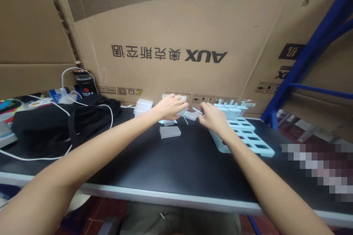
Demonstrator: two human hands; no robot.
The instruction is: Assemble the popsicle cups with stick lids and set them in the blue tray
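Observation:
My left hand (173, 106) is closed over a translucent plastic piece (183, 111) at the back of the table; the fingers hide much of it. A thin stick end shows just below that hand. Light blue parts lie partly hidden under it. In my right hand (213, 117), a thin light blue stick (197, 111) is pinched between the fingertips. Between the hands lies a clear plastic case (192, 116). Nearer to me rests another translucent case (170, 132). To the right is a light blue slotted rack (249, 137), with several upright sticked inserts (230, 109) at its back.
Translucent cases (143, 106) are stacked left of my left hand. A black bag (52, 125), a white cable (111, 117) and a dark jar (85, 82) crowd the left side. Printed cardboard (165, 18) stands behind the black table (165, 172). A blue metal post (306, 55) rises right.

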